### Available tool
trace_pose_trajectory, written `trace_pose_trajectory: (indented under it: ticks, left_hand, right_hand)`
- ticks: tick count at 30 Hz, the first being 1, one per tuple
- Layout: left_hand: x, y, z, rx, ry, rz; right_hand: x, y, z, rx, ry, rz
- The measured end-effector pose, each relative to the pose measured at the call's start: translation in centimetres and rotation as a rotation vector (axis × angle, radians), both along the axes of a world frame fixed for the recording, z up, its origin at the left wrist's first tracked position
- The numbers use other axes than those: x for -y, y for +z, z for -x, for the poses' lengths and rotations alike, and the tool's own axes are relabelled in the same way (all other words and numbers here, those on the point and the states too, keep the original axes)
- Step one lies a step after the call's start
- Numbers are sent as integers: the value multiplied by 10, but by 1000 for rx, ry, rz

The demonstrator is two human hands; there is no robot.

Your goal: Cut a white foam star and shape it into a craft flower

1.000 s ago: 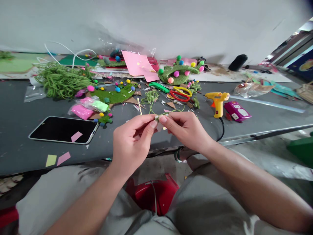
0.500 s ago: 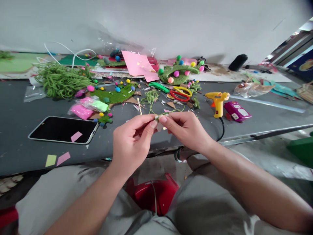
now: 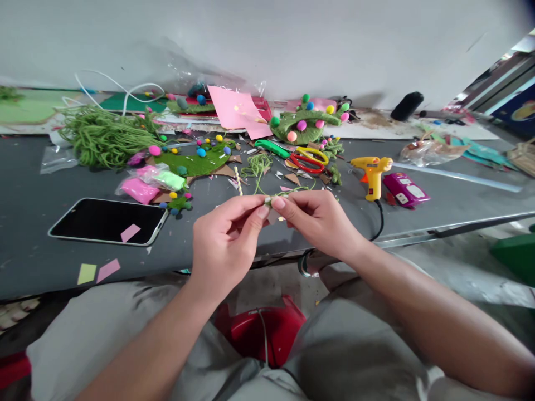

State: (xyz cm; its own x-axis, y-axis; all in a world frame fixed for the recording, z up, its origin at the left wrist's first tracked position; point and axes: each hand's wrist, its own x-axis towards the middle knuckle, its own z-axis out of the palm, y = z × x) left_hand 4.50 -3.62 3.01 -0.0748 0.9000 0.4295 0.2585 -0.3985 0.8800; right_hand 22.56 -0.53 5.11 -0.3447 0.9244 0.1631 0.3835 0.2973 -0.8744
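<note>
My left hand (image 3: 225, 236) and my right hand (image 3: 321, 218) meet fingertip to fingertip over the front edge of the table. Both are closed in a pinch on green yarn (image 3: 259, 182), which runs back from the fingers to a loose tangle on the tabletop. Most of what sits between the fingertips is hidden by the thumbs. Just behind the left fingers stands a thin cream twisted stick (image 3: 237, 180). Beyond the right hand lie scissors (image 3: 308, 160) with red and yellow handles and a green-handled cutter (image 3: 271, 148).
A yellow glue gun (image 3: 371, 174) stands right, beside a purple power socket (image 3: 405, 190). Left are a phone (image 3: 104, 221), a green yarn heap (image 3: 111, 136) and a green felt piece (image 3: 196, 161) with pompoms. A yarn-wrapped wreath (image 3: 307, 127) rests behind. Paper scraps litter the tabletop.
</note>
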Motion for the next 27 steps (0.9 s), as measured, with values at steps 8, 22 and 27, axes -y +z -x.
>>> trace_pose_trajectory:
  ticks: [8, 22, 27]
  left_hand:
    - [1, 0, 0, 2, -11, 2]
    - [-5, -4, 2, 6, 3, 64]
    - [-15, -21, 5, 9, -22, 102]
  right_hand:
    - [0, 1, 1, -15, 11, 24]
    - [-11, -8, 2, -34, 46, 107]
    - [-22, -25, 3, -55, 80, 128]
